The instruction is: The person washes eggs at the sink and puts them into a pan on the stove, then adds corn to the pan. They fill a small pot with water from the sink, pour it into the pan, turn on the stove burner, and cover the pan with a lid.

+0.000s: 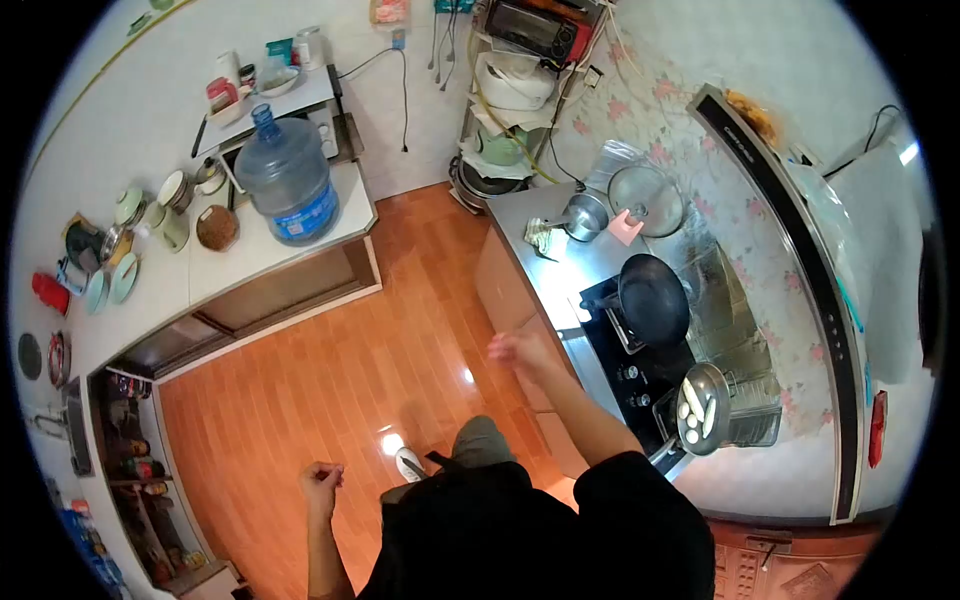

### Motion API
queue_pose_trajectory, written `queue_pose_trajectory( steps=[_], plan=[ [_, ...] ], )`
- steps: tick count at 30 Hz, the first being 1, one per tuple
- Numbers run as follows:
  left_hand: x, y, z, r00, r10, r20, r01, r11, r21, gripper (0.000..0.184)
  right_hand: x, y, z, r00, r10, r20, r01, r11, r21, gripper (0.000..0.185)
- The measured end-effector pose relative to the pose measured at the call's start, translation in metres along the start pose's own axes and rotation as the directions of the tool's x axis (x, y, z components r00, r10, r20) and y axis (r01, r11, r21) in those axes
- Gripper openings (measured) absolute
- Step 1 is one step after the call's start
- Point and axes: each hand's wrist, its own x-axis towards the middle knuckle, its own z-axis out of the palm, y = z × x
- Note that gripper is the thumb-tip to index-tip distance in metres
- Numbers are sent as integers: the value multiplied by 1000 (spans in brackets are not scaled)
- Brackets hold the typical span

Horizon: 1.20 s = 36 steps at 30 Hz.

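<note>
My left hand [322,484] hangs above the tiled floor at the lower left, its fingers curled together with nothing visible in them. My right hand [522,352] is held out in front of the stove counter's cabinet door, apart from it. It looks slightly blurred, with loosely extended fingers and no object in it. To its right, a black wok [653,299] sits on the rear burner of the gas stove [632,375]. A steel frying pan [716,385] on the nearer burner contains several white pieces, some long and some round.
Beyond the wok are a small saucepan [585,216] and a glass lid [655,196]. A range hood [800,250] juts out at right. Across the orange floor [300,390], a large water jug [285,178] stands on the left counter [212,270] beside a bowl of brown food [217,229].
</note>
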Motion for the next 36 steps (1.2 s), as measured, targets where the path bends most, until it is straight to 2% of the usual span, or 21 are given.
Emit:
queue_pose_trajectory(
  steps=[2,4,5,6,7,9,10,11,12,13,15,17,21,23,25,27,29,30,33,35,36],
  plan=[
    [20,-11,-1,999,-37,-35,39,998,56,18,63,-26,-31,997,-60,-50,66,987,145,16],
    [50,-12,8,992,-79,-98,89,990,106,17,176,-24,-118,982,-142,126,81,914,398,14],
    [59,-12,13,995,-51,-82,57,996,66,16,177,-62,-110,986,-153,-65,163,970,183,14],
    [62,-12,16,996,-26,-87,28,999,27,15,195,-85,-118,960,-119,-253,128,992,18,16],
    [63,-2,19,985,-51,-163,57,998,33,16,225,-91,-133,943,-192,-273,242,957,163,27],
    [88,27,34,980,-145,-135,155,985,70,17,289,-107,-171,913,-23,-407,197,899,391,48],
    [94,35,39,962,-150,-228,166,985,53,17,316,-116,-191,951,-21,-309,150,904,400,51],
    [100,41,42,959,-193,-209,203,979,27,18,359,-118,-229,966,179,-188,-14,758,652,55],
    [106,45,43,955,-237,-178,241,970,-1,19,348,-139,-184,972,52,-229,133,682,719,53],
    [109,46,43,939,-249,-237,251,968,-20,19,363,-150,-197,918,279,-284,28,666,745,44],
    [122,42,42,937,-271,-220,271,962,-30,21,400,-146,-225,935,238,-263,29,687,726,38],
    [132,39,40,922,-289,-258,278,957,-77,22,403,-158,-216,901,256,-349,105,653,750,30],
    [144,49,35,881,-356,-312,327,934,-142,23,396,-164,-230,854,42,-519,251,840,482,31],
    [153,45,24,874,-395,-283,375,919,-123,23,379,-175,-211,848,-39,-529,296,863,410,31],
    [159,28,8,877,-377,-299,350,926,-140,23,370,-169,-182,749,-113,-653,373,886,275,32],
    [162,20,-14,875,-362,-322,324,931,-167,23,338,-162,-127,755,-283,-591,380,924,43,32],
    [167,20,-39,867,-366,-338,372,927,-52,22,304,-161,-37,711,-274,-647,328,944,-39,29],
    [167,11,-54,868,-327,-374,346,938,-19,20,304,-144,-20,699,-341,-629,307,937,-167,29],
    [168,-21,-111,835,-351,-424,315,936,-157,20,255,-93,99,637,-469,-612,191,865,-465,35],
    [171,-46,-163,823,-339,-457,250,937,-244,19,208,-56,163,864,-352,-361,107,827,-552,33],
    [170,-55,-186,821,-329,-467,198,931,-307,18,211,-28,174,920,-245,-305,52,849,-526,32]
  ],
)
